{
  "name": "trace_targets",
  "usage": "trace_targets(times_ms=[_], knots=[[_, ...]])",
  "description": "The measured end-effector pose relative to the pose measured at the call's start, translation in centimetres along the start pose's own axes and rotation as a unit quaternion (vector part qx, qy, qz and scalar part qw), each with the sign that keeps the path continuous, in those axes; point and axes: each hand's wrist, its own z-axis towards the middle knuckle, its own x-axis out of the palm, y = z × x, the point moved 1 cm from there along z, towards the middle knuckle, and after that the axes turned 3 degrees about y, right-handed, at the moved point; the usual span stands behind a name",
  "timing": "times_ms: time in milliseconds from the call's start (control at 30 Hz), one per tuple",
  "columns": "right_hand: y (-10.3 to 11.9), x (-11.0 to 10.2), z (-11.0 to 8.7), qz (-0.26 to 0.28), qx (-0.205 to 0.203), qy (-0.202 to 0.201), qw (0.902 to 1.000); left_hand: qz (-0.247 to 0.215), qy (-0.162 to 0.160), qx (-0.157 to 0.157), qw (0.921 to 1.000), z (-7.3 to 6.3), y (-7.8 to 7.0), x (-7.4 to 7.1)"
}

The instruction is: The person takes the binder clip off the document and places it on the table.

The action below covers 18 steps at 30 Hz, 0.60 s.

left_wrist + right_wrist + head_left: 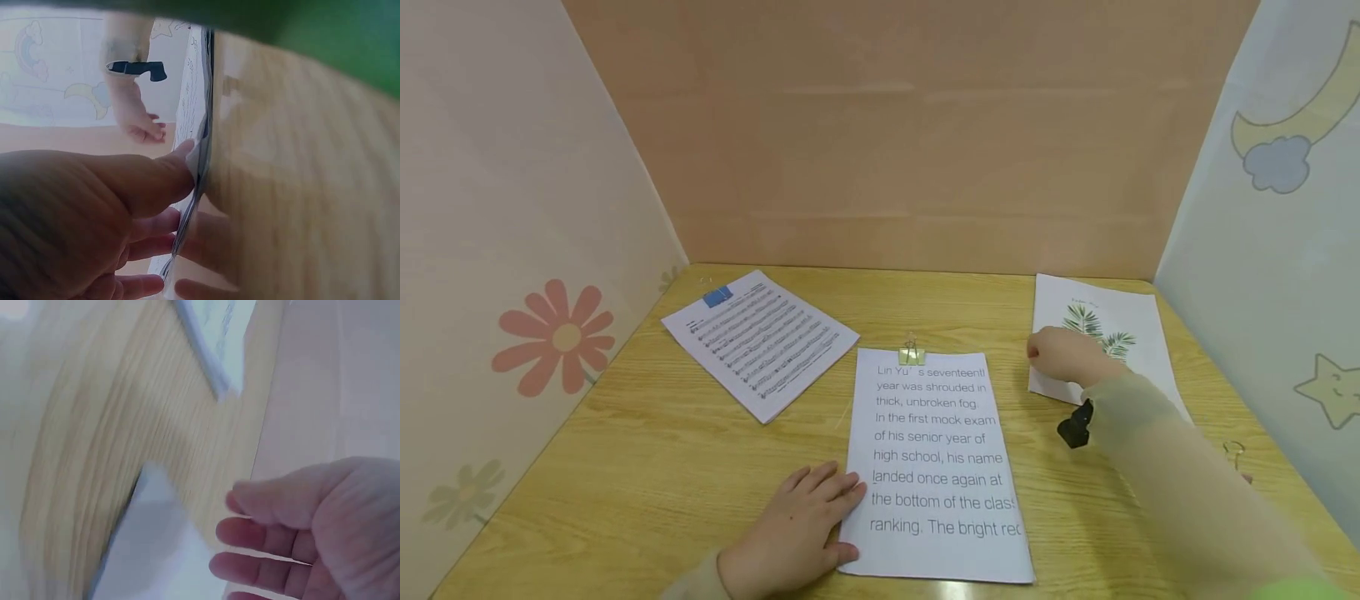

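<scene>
In the middle lies a stack of printed sheets (936,458) with large text, held at its top edge by a yellow binder clip (912,357). My left hand (797,529) rests along this stack's left side, thumb and fingertips touching the paper edge. The left wrist view shows the thumb (169,178) against the sheets' side. Over the left part of the stack with a green plant print (1135,321) hangs my right hand (1071,354). Its fingers (244,569) are loosely bent and nothing shows between them.
Back left lies a stack of sheet music (767,342) with a blue binder clip (718,297). Another binder clip (1236,454) sits near the table's right edge, partly behind my right forearm. Patterned walls stand left and right, a brown one (910,142) behind.
</scene>
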Motion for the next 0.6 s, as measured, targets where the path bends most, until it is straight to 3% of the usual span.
trace_targets(times_ms=[133,300,467,600], knots=[[2.9,0.4,1.7,0.054,-0.019,-0.011,0.9983,-0.002,-0.001,-0.003,1.0,0.0,-0.1,0.0],[5.8,1.0,3.5,0.068,-0.021,0.02,0.9973,0.001,-0.003,-0.007,1.0,0.0,-0.1,0.0],[6.6,1.4,4.4,0.04,-0.019,0.025,0.9987,0.004,0.008,-0.012,0.9999,0.1,-0.2,0.0],[6.3,1.5,5.0,0.063,-0.012,0.021,0.9977,0.004,0.015,-0.016,0.9997,0.1,-0.3,0.0]])
